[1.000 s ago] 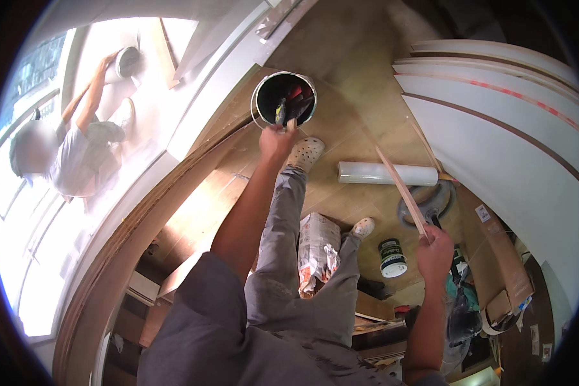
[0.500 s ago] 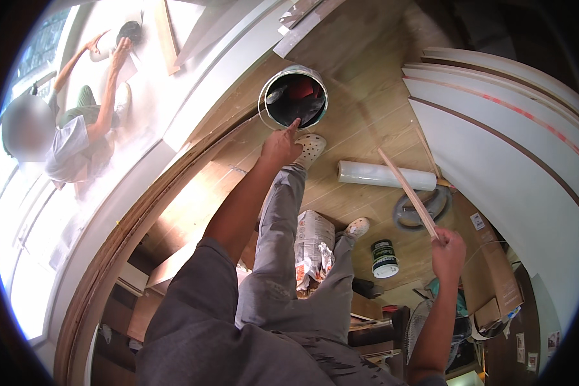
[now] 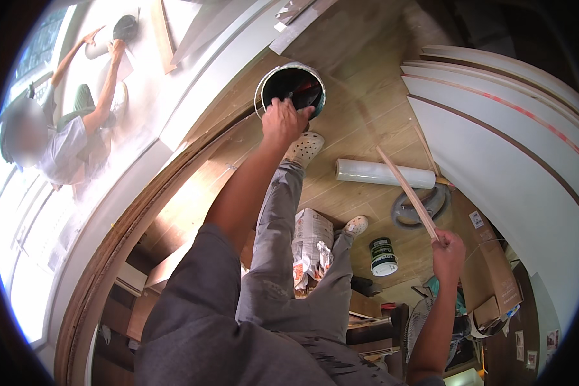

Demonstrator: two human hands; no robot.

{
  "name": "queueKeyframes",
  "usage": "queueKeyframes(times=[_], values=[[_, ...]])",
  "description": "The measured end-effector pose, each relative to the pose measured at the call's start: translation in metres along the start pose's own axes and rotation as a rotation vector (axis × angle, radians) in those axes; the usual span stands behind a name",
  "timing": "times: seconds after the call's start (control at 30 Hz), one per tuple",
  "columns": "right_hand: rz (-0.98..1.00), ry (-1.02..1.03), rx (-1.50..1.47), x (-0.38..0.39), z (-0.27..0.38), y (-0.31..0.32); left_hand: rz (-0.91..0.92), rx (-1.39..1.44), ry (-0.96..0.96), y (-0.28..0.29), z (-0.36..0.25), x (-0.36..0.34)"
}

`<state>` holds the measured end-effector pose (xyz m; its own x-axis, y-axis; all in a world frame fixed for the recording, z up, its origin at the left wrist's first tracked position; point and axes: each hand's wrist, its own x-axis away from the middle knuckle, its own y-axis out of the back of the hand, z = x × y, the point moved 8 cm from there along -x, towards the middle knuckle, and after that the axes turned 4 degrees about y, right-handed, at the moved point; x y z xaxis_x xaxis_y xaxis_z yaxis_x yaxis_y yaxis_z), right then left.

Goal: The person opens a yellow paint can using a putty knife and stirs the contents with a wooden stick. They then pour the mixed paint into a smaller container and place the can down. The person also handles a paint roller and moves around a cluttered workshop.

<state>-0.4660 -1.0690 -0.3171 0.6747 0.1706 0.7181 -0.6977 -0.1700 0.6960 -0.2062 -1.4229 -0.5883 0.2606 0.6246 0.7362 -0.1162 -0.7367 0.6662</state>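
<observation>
My left hand [image 3: 285,119] reaches over the near side of a bucket [image 3: 323,96] with a wire handle; its fingers are apart and bent, their tips partly hidden among dark and red items inside. My right hand [image 3: 448,253] is closed round the lower end of a thin wooden strip [image 3: 406,186], which angles up to the left across a plastic-wrapped roll [image 3: 360,170] on the floor. My left shoe [image 3: 303,147] stands just below the bucket.
White panels [image 3: 489,141] lean at right beside cardboard [image 3: 495,273]. A small tub [image 3: 383,256], grey ring [image 3: 408,215] and paper-wrapped bundle [image 3: 312,235] lie on the floor [image 3: 360,96]. A co-worker [image 3: 72,138] handles a dark round object in the bright left area, past a wooden edge [image 3: 135,209].
My left hand has moved up over the bucket, its fingers now spreading inside. My right hand and strip have shifted rightward. The co-worker's hands have shifted around the round object.
</observation>
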Motion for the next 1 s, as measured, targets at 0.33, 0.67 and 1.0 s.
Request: queueKeyframes(times=[0.33,0.67,1.0], values=[[-0.059,0.014,-0.029,0.000,-0.003,0.008,-0.119,0.052,0.145,-0.036,0.041,-0.070],[-0.258,0.191,-0.074,0.057,-0.043,-0.049,0.758,1.482,0.239,0.073,0.044,0.204],[-0.165,0.048,-0.532,0.304,-0.200,-0.106,1.268,0.682,-0.202,0.091,-0.087,0.463]])
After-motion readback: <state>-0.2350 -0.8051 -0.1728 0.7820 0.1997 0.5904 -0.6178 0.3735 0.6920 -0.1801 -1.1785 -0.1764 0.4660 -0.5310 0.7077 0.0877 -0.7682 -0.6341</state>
